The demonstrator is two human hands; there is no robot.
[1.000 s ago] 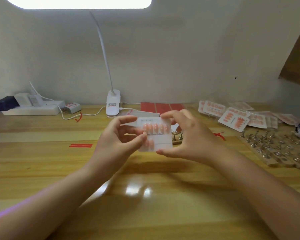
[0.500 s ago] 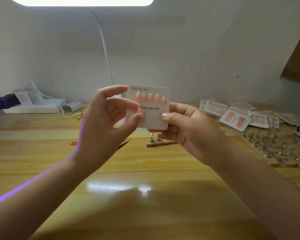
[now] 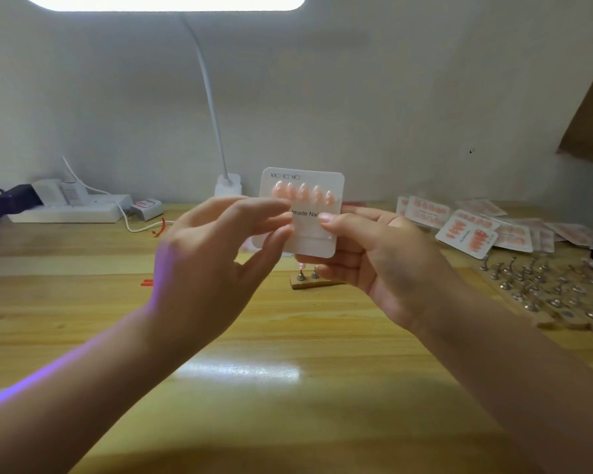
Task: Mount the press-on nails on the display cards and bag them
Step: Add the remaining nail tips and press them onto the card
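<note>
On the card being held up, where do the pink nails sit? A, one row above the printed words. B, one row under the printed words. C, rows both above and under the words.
A: the display card carries a single row of pink nails above its printed line, and the lower part is bare.

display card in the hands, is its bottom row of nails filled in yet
No, the display card carries one row of pink nails along its top, and the part below the printed text is bare.

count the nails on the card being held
5 show, in one row across the top of the display card, under the size boxes. The left hand fingers may hide another lower down.
</note>
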